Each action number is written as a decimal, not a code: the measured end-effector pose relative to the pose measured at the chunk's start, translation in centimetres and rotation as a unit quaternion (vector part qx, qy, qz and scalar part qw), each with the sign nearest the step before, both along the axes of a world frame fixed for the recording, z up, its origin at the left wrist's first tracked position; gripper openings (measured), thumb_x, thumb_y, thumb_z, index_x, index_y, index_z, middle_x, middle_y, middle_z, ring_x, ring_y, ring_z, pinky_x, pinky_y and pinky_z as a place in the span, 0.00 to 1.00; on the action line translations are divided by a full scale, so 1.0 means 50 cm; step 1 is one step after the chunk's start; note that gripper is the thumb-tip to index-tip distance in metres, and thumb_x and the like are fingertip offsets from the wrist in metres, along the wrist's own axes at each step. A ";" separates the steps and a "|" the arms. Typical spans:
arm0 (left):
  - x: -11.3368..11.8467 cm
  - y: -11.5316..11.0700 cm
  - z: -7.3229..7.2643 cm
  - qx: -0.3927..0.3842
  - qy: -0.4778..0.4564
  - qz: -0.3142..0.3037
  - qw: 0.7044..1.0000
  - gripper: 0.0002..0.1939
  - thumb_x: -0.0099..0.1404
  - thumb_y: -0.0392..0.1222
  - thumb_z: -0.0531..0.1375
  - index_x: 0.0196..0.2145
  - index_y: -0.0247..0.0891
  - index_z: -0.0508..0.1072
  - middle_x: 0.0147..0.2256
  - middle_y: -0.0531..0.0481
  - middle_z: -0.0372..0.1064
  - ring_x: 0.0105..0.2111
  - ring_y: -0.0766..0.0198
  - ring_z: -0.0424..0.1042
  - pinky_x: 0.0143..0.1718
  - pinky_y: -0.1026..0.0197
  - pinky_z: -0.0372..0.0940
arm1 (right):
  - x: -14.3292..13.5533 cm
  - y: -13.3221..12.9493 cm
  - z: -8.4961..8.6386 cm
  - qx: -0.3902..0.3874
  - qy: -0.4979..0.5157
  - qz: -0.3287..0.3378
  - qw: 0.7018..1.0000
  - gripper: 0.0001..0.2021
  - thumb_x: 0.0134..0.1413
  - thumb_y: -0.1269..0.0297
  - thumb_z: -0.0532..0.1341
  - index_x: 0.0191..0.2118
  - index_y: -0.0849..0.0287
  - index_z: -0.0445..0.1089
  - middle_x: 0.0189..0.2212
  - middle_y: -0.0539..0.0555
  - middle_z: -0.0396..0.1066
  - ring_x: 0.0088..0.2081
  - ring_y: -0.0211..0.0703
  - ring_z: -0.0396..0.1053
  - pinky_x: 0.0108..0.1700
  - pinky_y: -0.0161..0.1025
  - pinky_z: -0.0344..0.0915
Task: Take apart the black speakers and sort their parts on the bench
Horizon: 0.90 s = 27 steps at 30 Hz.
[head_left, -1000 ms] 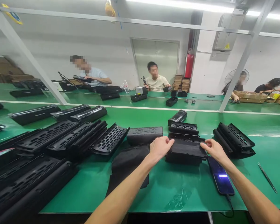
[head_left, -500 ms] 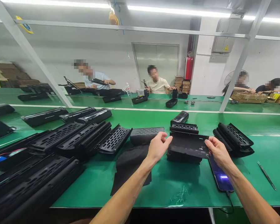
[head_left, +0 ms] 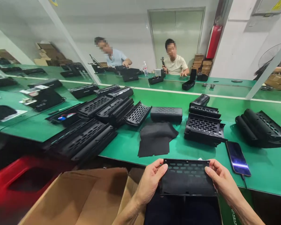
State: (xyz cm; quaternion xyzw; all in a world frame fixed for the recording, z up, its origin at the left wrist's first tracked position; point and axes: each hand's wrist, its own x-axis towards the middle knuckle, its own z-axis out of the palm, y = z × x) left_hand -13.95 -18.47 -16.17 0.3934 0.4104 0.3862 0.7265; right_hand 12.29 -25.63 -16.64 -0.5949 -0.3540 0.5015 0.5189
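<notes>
Between my two hands is a black slotted plastic cover (head_left: 188,181), held level above the dark contents of a cardboard box. A thin dark layer seems to lie over its slots. My left hand (head_left: 152,178) pinches the left end, thumb on top. My right hand (head_left: 216,175) grips the other end in the same way. Past them on the green table stands a stack of similar slotted covers (head_left: 202,125). Left of that stack lie black sheets (head_left: 155,140), and behind these is a rounded black cover (head_left: 166,115).
An open cardboard box (head_left: 84,193) sits below the table's front edge. More black covers (head_left: 89,140) crowd the left side, others (head_left: 262,128) the right. A phone (head_left: 238,157) with a cable lies near the edge. Two people work across the table; another is partly visible at right.
Both hands have brought the black cover from above the stack toward me and down, over the box. My left hand now grips its end. The view has turned left and down.
</notes>
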 end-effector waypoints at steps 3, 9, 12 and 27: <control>-0.014 -0.023 -0.033 -0.011 0.004 0.021 1.000 0.26 0.55 0.60 0.73 0.36 0.36 0.73 0.27 0.56 0.67 0.27 0.69 0.65 0.31 0.67 0.65 | -0.016 -0.008 -0.024 -0.026 0.006 0.007 1.000 0.27 0.50 0.36 0.71 0.34 0.55 0.66 0.26 0.44 0.55 0.24 0.34 0.51 0.22 0.30 0.55; -0.022 -0.043 -0.053 0.017 0.015 0.039 0.999 0.23 0.59 0.60 0.71 0.35 0.36 0.74 0.26 0.56 0.63 0.26 0.69 0.62 0.29 0.67 0.62 | -0.018 -0.021 -0.033 -0.022 -0.010 0.001 1.000 0.25 0.51 0.38 0.72 0.37 0.55 0.67 0.27 0.44 0.54 0.25 0.34 0.49 0.21 0.29 0.51; -0.026 -0.051 -0.044 0.038 0.002 0.001 0.999 0.22 0.61 0.57 0.70 0.43 0.36 0.77 0.32 0.50 0.72 0.32 0.64 0.69 0.37 0.62 0.67 | -0.007 -0.033 -0.032 -0.004 -0.014 0.008 1.000 0.22 0.54 0.41 0.71 0.38 0.55 0.69 0.29 0.46 0.57 0.28 0.37 0.53 0.24 0.30 0.56; -0.046 -0.072 -0.042 0.030 -0.074 -0.106 0.991 0.34 0.60 0.52 0.73 0.61 0.40 0.73 0.50 0.38 0.76 0.49 0.49 0.77 0.51 0.52 0.72 | 0.009 -0.054 -0.028 0.010 0.023 -0.024 0.999 0.21 0.50 0.45 0.75 0.40 0.54 0.74 0.31 0.49 0.63 0.32 0.39 0.57 0.31 0.32 0.59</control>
